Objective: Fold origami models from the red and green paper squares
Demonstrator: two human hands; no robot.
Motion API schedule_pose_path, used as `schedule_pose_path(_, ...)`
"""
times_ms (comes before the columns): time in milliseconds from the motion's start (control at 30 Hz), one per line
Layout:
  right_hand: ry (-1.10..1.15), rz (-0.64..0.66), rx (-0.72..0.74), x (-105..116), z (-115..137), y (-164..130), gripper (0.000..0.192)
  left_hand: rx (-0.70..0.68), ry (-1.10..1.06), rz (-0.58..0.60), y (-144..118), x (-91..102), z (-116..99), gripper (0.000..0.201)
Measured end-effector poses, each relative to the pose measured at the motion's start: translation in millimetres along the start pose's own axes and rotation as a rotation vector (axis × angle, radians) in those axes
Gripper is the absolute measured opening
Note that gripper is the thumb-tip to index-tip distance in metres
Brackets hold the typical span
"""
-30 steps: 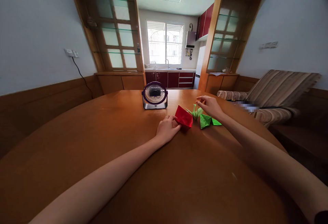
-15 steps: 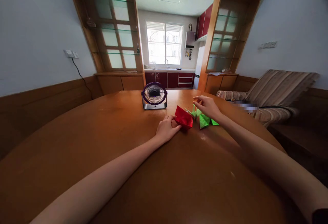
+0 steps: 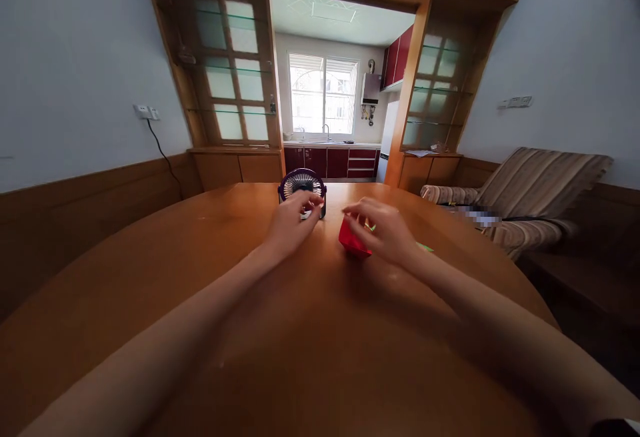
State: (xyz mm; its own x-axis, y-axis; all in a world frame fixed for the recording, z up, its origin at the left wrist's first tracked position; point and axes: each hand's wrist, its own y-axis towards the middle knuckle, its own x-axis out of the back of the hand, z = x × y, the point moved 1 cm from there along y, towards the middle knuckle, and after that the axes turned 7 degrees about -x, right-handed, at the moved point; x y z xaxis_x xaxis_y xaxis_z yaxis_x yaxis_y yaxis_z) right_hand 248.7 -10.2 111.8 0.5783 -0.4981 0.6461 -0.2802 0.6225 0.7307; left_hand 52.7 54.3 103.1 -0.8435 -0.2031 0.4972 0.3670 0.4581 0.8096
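My left hand [image 3: 293,227] is raised in front of a small dark purple fan [image 3: 302,181], hiding its lower part. Its fingers are curved, with a gap to the thumb, and nothing shows between them. My right hand [image 3: 383,227], slightly blurred, hovers in front of a red folded-paper piece [image 3: 353,243] on the table. Its fingers are bent and apart, with no held object visible; whether it touches the red paper is unclear. Behind this hand, most of the green folded paper [image 3: 425,247] is hidden, with only small bits showing.
The wooden table [image 3: 225,330] has a rounded edge. A striped armchair [image 3: 543,187] stands beyond it on the right. Glass-shelved cabinets [image 3: 233,70] flank the opening to a kitchen with a window [image 3: 323,93]. A cable [image 3: 163,150] hangs from a left wall socket.
My left hand has let go of the red paper and moved left and up before the fan. My right hand has shifted left from the green paper to the red paper. The view tilted slightly upward.
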Motion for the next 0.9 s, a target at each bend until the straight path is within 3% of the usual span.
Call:
schedule_pose_path(167,-0.048,0.332,0.179,-51.2,18.6,-38.1,0.022,-0.099,0.291,0.413,-76.4,20.1,8.9,0.021)
schedule_pose_path(300,-0.016,0.432,0.176,-83.1,11.3,-60.2,0.03,-0.097,0.277,0.558,-120.8,31.2,21.7,0.031)
schedule_pose_path(600,0.065,0.491,0.153,-88.4,4.5,-69.7,0.034,-0.056,0.264,0.753,-124.6,37.7,23.9,0.041)
schedule_pose_path(900,0.044,0.484,0.175,-89.0,5.0,-72.9,0.035,-0.084,0.234,0.7,-127.5,38.5,24.0,0.038)
